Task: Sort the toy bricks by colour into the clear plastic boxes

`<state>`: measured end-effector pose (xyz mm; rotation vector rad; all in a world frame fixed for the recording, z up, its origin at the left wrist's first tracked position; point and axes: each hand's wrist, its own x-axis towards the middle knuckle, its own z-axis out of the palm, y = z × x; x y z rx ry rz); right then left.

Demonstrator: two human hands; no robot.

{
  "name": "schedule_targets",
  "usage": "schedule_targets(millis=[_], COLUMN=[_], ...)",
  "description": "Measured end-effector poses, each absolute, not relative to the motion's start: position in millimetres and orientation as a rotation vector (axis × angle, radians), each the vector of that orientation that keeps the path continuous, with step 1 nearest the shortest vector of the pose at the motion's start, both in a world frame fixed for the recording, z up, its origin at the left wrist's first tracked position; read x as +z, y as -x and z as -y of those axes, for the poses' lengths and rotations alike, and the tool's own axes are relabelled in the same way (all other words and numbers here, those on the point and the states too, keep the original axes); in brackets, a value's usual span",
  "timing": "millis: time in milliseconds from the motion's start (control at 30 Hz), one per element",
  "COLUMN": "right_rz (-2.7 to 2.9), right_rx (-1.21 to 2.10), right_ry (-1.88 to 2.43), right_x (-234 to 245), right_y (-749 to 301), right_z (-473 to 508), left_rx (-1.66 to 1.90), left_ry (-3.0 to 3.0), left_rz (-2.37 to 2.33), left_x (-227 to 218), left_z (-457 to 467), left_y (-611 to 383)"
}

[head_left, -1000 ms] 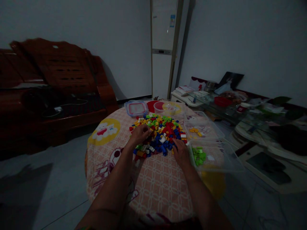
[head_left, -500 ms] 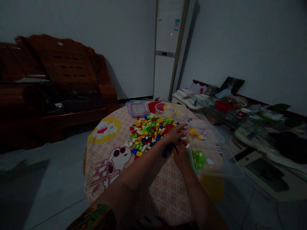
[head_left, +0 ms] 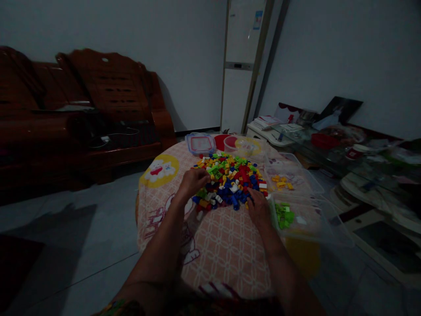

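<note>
One heap of toy building bricks (head_left: 230,185) lies between and beyond curled left hand (head_left: 193,182) and bent right hand (head_left: 258,206); whether either pinches any, I cannot tell. Rightward, two plastic trays (head_left: 311,219) hold bricks.

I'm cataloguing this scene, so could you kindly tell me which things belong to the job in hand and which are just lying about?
Apparently in use:
pile of coloured blocks, by left hand and right hand
clear tray with green blocks
clear tray with yellow blocks

Just lying about:
red bowl
cup
papers
</note>
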<state>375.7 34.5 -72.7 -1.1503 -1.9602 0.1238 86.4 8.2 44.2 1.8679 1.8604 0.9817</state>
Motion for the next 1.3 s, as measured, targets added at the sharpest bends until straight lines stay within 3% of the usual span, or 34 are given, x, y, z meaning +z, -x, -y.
schedule_targets(millis=[233, 333, 567, 767, 967, 1300], right_rz=[1.966, 1.97, 1.935, 1.945, 1.942, 1.93], right_rx=[0.133, 0.143, 0.161, 0.172, 0.169, 0.143], right_ry=[1.15, 1.156, 1.147, 1.14, 1.141, 1.119], right_x=[-71.9, -72.0, -69.8, -70.8, -70.7, -70.7], right_y=[-375.6, -375.9, -374.7, -375.5, -374.5, -373.1], right_z=[-34.6, -34.4, -32.5, -32.5, -31.8, -32.7], left_rx=[0.358, 0.28, 0.605, 0.939, 1.026, 1.049], left_ry=[-1.982, -1.982, -1.948, -1.502, -1.315, -1.503], left_rz=[-1.911, -1.991, -1.88, -1.573, -1.39, -1.19], left_x=[38.8, 29.5, 28.0, 39.1, 35.0, 20.7], left_z=[27.5, 32.4, 18.2, 7.7, -5.8, -84.9], left_y=[-70.3, -83.1, -82.6, -80.5, -94.6, -171.5])
